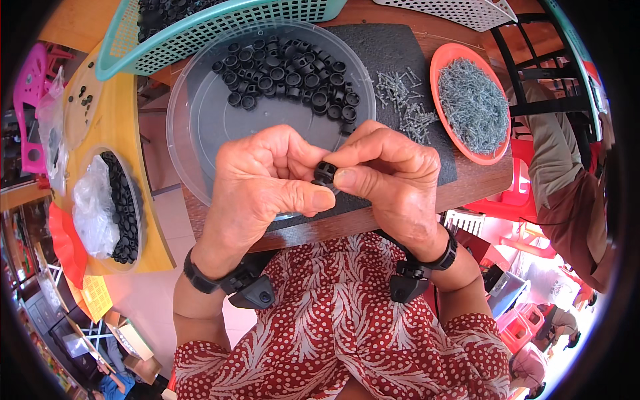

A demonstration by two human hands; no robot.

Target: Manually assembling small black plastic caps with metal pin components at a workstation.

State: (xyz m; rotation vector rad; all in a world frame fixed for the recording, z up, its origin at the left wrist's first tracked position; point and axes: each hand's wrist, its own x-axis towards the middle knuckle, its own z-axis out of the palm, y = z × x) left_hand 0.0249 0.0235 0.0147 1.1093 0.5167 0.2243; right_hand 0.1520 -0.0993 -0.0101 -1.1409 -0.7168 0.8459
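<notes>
Between my two hands, just over the near rim of a clear round plastic tub (190,143), is a small black ring-shaped plastic part (325,174) with holes in it. My left hand (257,177) grips it from the left with thumb and fingers. From the right, my right hand (397,177) pinches the same part between thumb and forefinger; whether a screw is also in those fingertips is hidden. Many similar black parts (293,79) lie in the far half of the tub. To the right, loose silver screws (403,100) are scattered on a dark mat (393,50).
An orange-red dish (437,70) heaped with screws stands at the right. A teal basket (220,30) of black pieces is behind the tub, a white basket (460,10) at far right. On a yellow table (150,220) at left sits another tub of black parts with a plastic bag (95,210).
</notes>
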